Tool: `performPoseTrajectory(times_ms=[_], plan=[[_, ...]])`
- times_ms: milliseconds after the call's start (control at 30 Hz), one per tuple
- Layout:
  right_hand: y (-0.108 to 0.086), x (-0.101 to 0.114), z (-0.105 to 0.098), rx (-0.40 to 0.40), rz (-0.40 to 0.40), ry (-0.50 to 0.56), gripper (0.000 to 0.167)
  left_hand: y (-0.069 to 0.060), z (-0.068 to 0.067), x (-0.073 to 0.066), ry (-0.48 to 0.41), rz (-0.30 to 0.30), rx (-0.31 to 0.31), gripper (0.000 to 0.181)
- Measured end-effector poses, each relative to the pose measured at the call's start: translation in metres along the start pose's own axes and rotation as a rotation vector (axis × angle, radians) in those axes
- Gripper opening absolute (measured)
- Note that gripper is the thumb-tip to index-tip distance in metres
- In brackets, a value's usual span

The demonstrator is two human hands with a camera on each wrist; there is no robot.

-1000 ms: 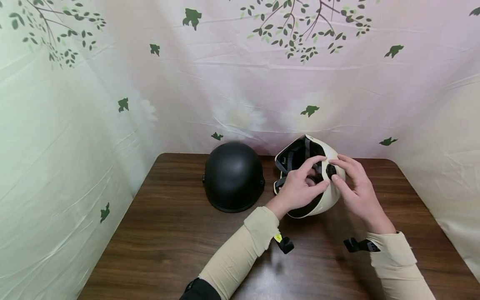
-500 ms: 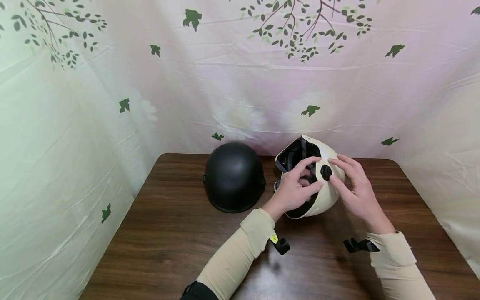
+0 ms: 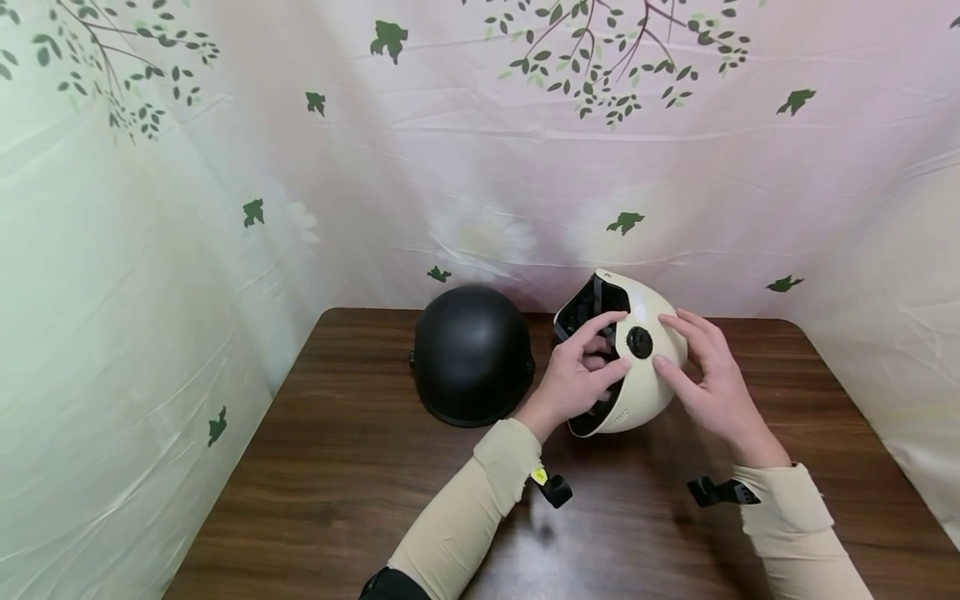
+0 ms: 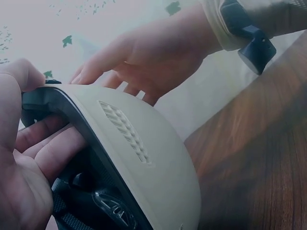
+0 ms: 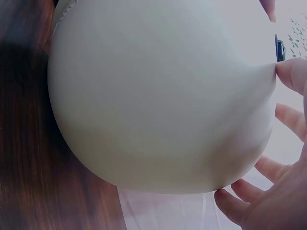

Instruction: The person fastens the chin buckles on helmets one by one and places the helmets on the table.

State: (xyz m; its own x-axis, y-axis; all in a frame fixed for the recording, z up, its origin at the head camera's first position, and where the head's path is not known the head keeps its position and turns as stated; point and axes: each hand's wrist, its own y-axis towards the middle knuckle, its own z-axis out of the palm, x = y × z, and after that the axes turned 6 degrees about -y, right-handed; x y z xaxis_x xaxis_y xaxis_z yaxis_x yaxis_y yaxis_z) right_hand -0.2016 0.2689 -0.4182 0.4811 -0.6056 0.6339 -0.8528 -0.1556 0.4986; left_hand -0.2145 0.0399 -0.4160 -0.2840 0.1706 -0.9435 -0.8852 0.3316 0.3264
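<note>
A cream helmet lies on its side at the right back of the table, its dark padded opening facing left. A round black knob sits on its shell near the rim. My left hand grips that rim, with fingers reaching inside the opening, as the left wrist view shows. On the outer shell, my right hand rests its spread fingertips, thumb close to the knob. Inside the helmet, straps and padding are partly hidden by the left fingers. The right wrist view is mostly filled by the smooth shell.
A black helmet stands dome up just left of the cream one. Both are on a brown wooden table, near its back edge. A pale curtain with leaf prints hangs behind and at the sides.
The cream helmet has turned, so its opening faces further left and more of the shell and knob shows. My left hand has moved left with the rim; my right hand has barely moved.
</note>
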Motion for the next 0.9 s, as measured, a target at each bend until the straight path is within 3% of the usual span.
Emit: performPoseTrajectory(times_ms=[333,900], plan=[[0.004,0.005,-0.008,0.010,0.040,-0.045,0.064,-0.001,-0.010,0.003,-0.148,-0.008,0.027,0.064],[0.000,-0.006,-0.011,0.039,0.089,-0.008,0.074,-0.012,-0.016,0.019,-0.307,-0.007,-0.034,0.066]])
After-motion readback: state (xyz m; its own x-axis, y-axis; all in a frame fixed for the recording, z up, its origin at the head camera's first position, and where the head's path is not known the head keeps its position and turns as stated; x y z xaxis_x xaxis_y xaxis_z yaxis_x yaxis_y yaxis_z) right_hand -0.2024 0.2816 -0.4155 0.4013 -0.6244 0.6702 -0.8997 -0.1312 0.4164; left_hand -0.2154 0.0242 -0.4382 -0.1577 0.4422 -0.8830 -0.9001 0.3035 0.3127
